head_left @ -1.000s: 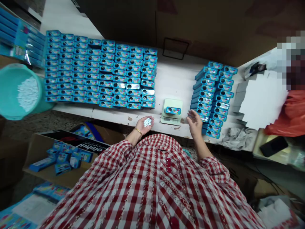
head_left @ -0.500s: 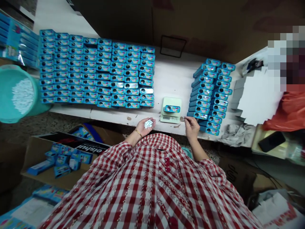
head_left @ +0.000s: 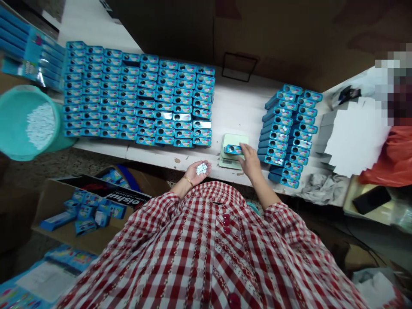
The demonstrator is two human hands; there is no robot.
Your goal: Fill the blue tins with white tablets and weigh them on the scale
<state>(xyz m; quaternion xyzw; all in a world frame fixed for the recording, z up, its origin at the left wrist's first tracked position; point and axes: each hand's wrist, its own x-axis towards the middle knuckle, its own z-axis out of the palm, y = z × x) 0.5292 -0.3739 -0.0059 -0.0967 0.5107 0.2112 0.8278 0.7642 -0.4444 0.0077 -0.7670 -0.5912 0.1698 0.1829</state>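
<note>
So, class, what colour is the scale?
The scale is pale green; the head view shows it best.

"What's in the left hand (head_left: pixel 194 174)?"

"White pellets (head_left: pixel 201 168), heaped on the upturned palm."

"And the right hand (head_left: pixel 251 162)?"

"Its fingers are at the right end of a blue box (head_left: pixel 231 149) on the scale (head_left: pixel 234 138); I can't tell whether they grip it."

"What's around it?"

"Rows of boxes (head_left: pixel 145 113) on the left, a smaller group (head_left: pixel 277 144) on the right, and a bucket (head_left: pixel 13 103) at far left."
</note>
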